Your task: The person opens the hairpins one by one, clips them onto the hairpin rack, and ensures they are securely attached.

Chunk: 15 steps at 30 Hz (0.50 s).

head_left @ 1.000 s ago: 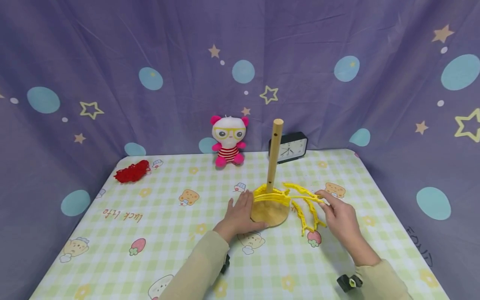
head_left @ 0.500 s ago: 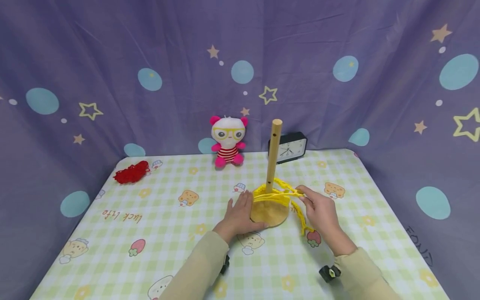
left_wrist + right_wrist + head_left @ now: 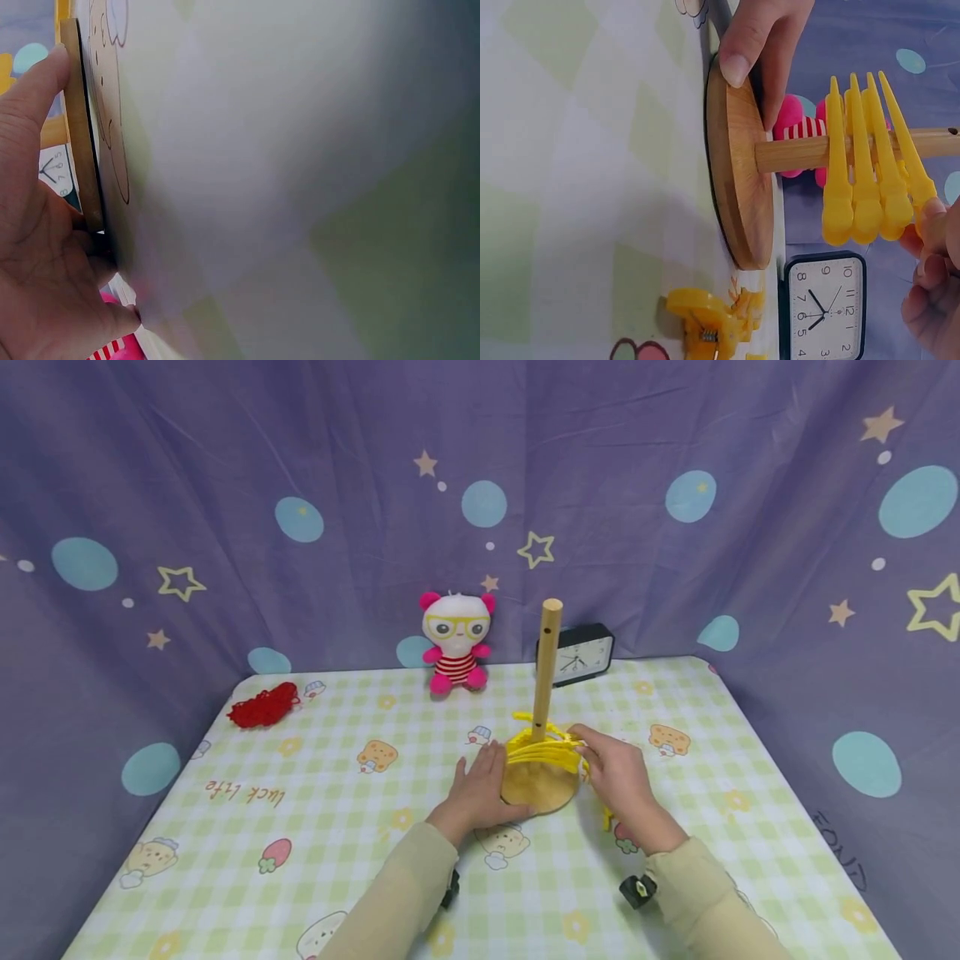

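A wooden stand with an upright pole (image 3: 546, 668) and round base (image 3: 538, 787) is on the table. My left hand (image 3: 476, 797) holds the base by its left rim, thumb at the near edge. Several yellow banana hair clips (image 3: 850, 180) are stacked around the pole's lower part, their tapered tips pointing left. My right hand (image 3: 622, 777) pinches the spring end of the uppermost clip (image 3: 924, 187), whose long toothed arms pass the pole on either side. Another yellow clip (image 3: 705, 322) lies on the table right of the base, partly hidden by my right hand in the head view.
Behind the pole stands a black alarm clock (image 3: 581, 656). A pink-and-white panda plush (image 3: 456, 647) sits at the table's back edge. A red stringy bundle (image 3: 264, 705) lies at the back left. A purple curtain (image 3: 360, 585) hangs behind the checked tablecloth (image 3: 337, 827).
My right hand has moved left with the clip, bringing its arms from right of the pole to around it. My left hand has stayed on the base.
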Motion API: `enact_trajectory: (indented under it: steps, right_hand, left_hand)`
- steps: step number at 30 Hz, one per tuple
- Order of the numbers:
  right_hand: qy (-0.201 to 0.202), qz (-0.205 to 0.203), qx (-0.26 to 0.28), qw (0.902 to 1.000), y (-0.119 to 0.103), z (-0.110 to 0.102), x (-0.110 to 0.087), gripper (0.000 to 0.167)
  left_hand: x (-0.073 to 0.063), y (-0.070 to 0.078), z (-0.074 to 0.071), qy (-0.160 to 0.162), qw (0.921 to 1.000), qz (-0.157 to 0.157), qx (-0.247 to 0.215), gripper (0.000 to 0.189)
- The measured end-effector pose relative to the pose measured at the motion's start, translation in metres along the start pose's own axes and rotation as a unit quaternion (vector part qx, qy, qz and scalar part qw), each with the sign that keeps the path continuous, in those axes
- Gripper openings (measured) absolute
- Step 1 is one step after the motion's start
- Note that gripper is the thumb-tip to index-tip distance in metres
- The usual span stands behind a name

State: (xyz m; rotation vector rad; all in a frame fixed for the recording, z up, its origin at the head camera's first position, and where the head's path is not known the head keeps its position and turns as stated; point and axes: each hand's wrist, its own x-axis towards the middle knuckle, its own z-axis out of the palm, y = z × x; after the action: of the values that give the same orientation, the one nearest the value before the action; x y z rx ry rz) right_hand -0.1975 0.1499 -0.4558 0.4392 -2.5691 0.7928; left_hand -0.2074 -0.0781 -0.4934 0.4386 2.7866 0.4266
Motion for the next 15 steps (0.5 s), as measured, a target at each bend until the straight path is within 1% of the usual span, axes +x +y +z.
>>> enact_trajectory:
  steps: [2, 6, 11, 15]
  right_hand:
    - [-0.006, -0.007, 0.004, 0.9999, 0.0, 0.0, 0.0, 0.029]
    - [-0.034, -0.011, 0.014, 0.9993, 0.001, -0.002, -0.001, 0.033]
    - [-0.075, 0.015, 0.03, 0.9966, 0.003, -0.006, -0.008, 0.048]
    - [-0.086, 0.039, 0.039, 0.9947, 0.008, -0.011, -0.015, 0.054]
  left_hand:
    - [0.0, 0.0, 0.0, 0.001, 1.0, 0.002, 0.002, 0.114]
    - [0.001, 0.0, 0.0, 0.004, 0.9999, 0.006, 0.007, 0.114]
    - [0.0, -0.001, 0.001, 0.004, 1.0, 0.005, 0.007, 0.115]
    - [0.0, -0.001, 0.0, 0.003, 1.0, 0.004, 0.006, 0.115]
